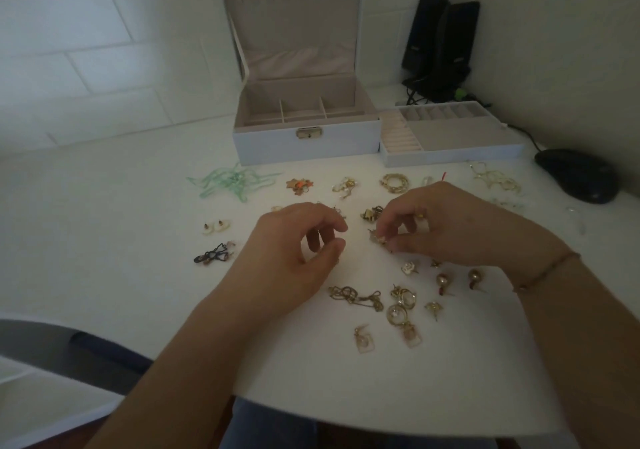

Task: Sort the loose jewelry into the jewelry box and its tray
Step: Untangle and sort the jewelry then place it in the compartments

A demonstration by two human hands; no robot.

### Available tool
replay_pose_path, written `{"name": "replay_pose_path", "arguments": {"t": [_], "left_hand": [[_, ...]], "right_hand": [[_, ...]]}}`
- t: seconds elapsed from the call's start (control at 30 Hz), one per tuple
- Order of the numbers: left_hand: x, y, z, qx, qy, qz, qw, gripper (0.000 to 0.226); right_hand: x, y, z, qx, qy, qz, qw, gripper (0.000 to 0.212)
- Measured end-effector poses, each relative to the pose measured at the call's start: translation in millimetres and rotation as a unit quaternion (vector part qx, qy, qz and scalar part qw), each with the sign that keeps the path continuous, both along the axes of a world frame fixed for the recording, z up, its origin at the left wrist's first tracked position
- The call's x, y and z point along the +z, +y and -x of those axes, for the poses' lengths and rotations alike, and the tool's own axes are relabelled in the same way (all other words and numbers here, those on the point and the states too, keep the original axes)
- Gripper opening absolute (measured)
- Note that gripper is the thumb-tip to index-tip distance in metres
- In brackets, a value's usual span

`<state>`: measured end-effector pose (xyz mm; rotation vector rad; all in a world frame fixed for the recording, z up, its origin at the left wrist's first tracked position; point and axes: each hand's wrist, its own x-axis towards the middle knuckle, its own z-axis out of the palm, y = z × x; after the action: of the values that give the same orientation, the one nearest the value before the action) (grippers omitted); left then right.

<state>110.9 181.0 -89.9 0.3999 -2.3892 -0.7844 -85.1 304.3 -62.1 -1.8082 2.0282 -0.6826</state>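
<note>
Gold earring (377, 239) pinched in the right hand (446, 226), left hand (294, 251) loosely curled, seemingly empty; next it likely goes to the tray (450, 152) at one o'clock beside the jewelry box (304, 143).

We see the pale box (304, 143) standing open, lid upright, its compartments bare. The tray (450, 152) lies touching its right side. In front, loose jewelry (356, 298) is scattered on the table: gold chains, pearl earrings, a green necklace (235, 181).
</note>
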Motion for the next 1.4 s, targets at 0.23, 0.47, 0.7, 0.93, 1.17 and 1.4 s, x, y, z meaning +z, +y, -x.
{"name": "replay_pose_path", "arguments": {"t": [0.23,0.47,0.7,0.93,1.17,1.4], "left_hand": [[-3.3,-2.3,-6.5,-0.13,-0.106,0.096,0.981,0.026],[-5.9,-3.4,-6.5,-0.175,-0.146,0.104,0.968,0.028],[-4.2,-4.0,-5.9,-0.152,-0.079,0.085,0.981,0.023],[-8.7,-8.1,-3.6,-0.114,-0.056,0.104,0.986,0.02],[-12.2,-9.1,-1.9,-0.12,-0.032,0.111,0.986,0.018],[-12.6,-8.6,-0.3,-0.117,-0.021,0.127,0.985,0.016]], "right_hand": [[18.2,18.8,12.5,0.056,-0.002,-0.053,0.997,0.018],[7.2,12.2,8.5,0.064,0.018,-0.095,0.993,0.016],[8.7,12.0,9.5,0.067,0.008,-0.045,0.997,0.01],[12.1,12.8,-1.8,0.054,-0.011,-0.042,0.998,0.012],[26.5,63.1,10.4,-0.066,0.046,0.05,0.996,0.015],[-16.1,90.7,-11.1,-0.059,0.068,0.033,0.995,0.027]]}}
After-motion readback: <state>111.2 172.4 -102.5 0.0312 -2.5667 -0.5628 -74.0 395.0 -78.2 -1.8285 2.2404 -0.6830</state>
